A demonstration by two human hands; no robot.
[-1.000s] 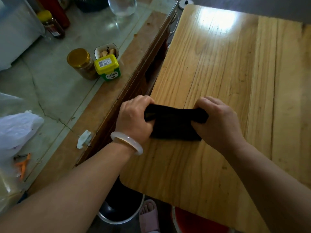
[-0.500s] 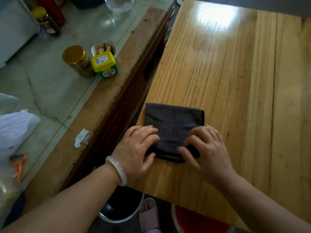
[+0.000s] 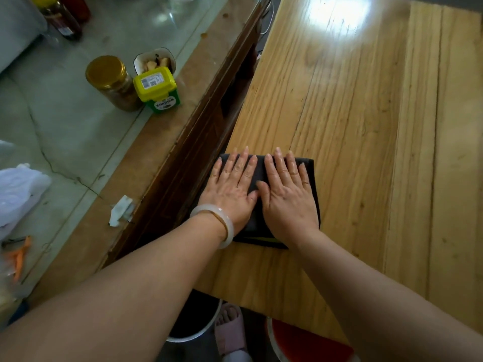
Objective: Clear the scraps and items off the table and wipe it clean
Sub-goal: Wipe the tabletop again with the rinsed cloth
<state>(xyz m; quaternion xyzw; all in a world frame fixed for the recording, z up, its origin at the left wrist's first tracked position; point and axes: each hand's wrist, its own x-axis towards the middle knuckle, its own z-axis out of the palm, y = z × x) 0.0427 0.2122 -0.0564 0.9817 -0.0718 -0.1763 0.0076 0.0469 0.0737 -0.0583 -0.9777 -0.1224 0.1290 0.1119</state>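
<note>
Head view: bowl (image 3: 164, 50) holds food chunks (image 3: 152, 65); cloth (image 3: 254, 223) lies on table (image 3: 366, 126).

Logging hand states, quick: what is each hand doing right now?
Left hand: open, fingers straight, pressing flat on the folded dark grey cloth.
Right hand: open, fingers straight, pressing flat on the same cloth.

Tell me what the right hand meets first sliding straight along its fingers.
Nothing visible: beyond the cloth under the right hand lies only bare wooden table, as far as the frame shows.
</note>
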